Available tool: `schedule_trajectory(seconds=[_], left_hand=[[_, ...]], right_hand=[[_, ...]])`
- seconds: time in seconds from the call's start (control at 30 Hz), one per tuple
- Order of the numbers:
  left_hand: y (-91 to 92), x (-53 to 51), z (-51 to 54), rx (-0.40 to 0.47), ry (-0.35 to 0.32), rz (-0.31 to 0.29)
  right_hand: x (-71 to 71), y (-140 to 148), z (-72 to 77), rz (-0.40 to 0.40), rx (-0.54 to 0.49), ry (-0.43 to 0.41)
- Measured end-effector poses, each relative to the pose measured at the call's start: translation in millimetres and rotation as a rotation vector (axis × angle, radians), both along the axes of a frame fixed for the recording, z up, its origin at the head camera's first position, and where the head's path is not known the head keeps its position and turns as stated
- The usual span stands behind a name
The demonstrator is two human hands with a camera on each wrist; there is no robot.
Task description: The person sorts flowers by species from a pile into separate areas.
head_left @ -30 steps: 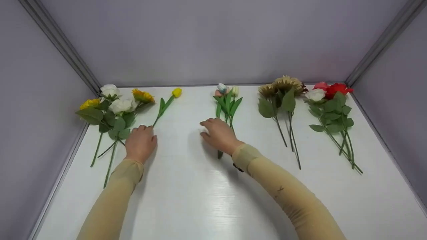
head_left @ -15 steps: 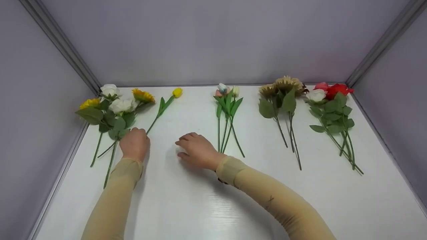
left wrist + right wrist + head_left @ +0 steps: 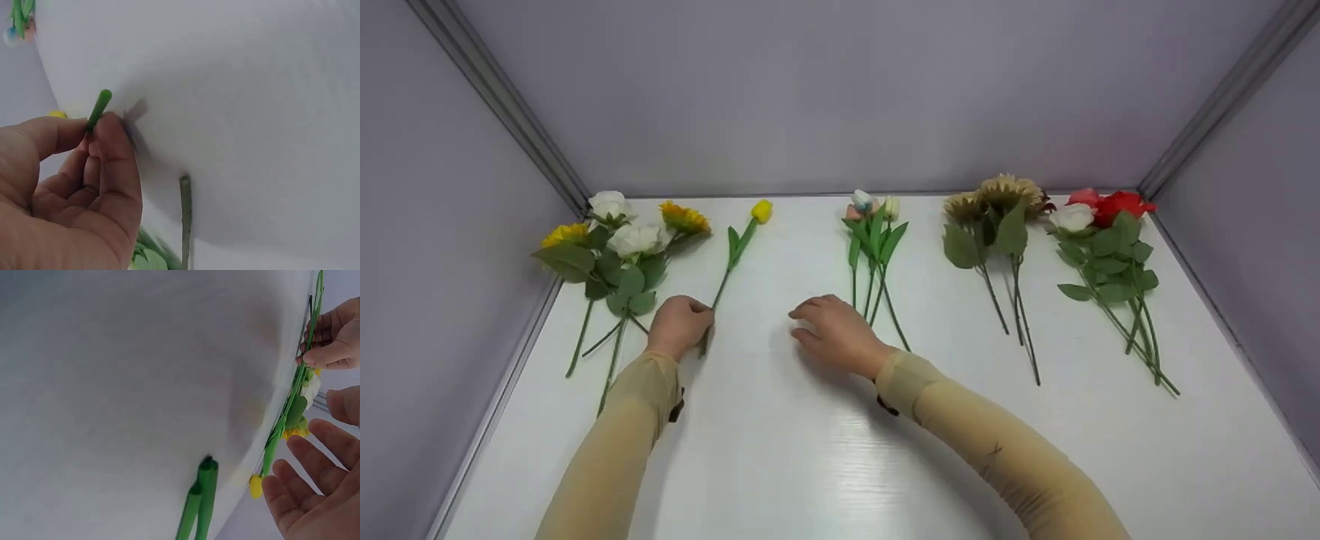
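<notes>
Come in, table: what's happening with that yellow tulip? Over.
Left hand pinches yellow tulip low down. Right hand holds nothing. Nearest clutter: white roses, beside left hand.

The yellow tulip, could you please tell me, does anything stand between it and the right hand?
Nothing visible does: in the head view, only white tabletop shows between the right hand and the yellow tulip, which the left hand pinches near its lower end.

Soft grey light is filling the head view, pale glare is streaking the white table (image 3: 765, 465), the left hand (image 3: 84, 191) is casting a blurry shadow, and the dim right-wrist view is bending the table's far edge into a curve.
</notes>
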State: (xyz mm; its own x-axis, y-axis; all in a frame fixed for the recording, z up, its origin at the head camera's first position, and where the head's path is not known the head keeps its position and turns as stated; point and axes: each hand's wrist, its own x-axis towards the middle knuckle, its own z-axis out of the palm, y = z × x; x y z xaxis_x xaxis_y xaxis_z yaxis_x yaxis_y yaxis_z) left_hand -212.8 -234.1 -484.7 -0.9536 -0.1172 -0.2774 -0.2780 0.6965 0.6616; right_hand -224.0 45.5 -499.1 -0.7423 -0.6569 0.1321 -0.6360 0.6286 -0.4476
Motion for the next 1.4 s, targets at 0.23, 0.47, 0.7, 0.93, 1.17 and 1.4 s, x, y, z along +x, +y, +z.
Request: schedule_trajectory(seconds=[0.23, 0.47, 0.7, 0.93, 1.17, 1.4], left_hand=[[30.3, 7.0, -12.5, 0.386, -0.073, 0.098], [93.9, 20.5, -12.3, 0.623, -0.001, 0.046], [158.7, 36.0, -5.7, 0.785, 0.04, -0.112], [192.5, 47.3, -9.0, 0.79, 0.05, -0.211], [207.6, 55.3, -15.9, 0.782, 0.044, -0.249], [210.7, 60.1, -24.7, 0.683, 0.038, -0.28]], right_hand=[[-6.3, 41.3, 2.2, -0.146, -0.12, -0.094], [-12.8, 74.3, 14.0, -0.323, -0.438, -0.334], [-11.8, 95.8, 26.2, -0.377, -0.754, -0.621], [0.9, 116.2, 30.9, -0.408, -0.92, -0.701], [7.2, 127.6, 24.4, -0.482, -0.995, -0.717], [5.6, 134.6, 23.1, -0.532, -1.032, -0.694]])
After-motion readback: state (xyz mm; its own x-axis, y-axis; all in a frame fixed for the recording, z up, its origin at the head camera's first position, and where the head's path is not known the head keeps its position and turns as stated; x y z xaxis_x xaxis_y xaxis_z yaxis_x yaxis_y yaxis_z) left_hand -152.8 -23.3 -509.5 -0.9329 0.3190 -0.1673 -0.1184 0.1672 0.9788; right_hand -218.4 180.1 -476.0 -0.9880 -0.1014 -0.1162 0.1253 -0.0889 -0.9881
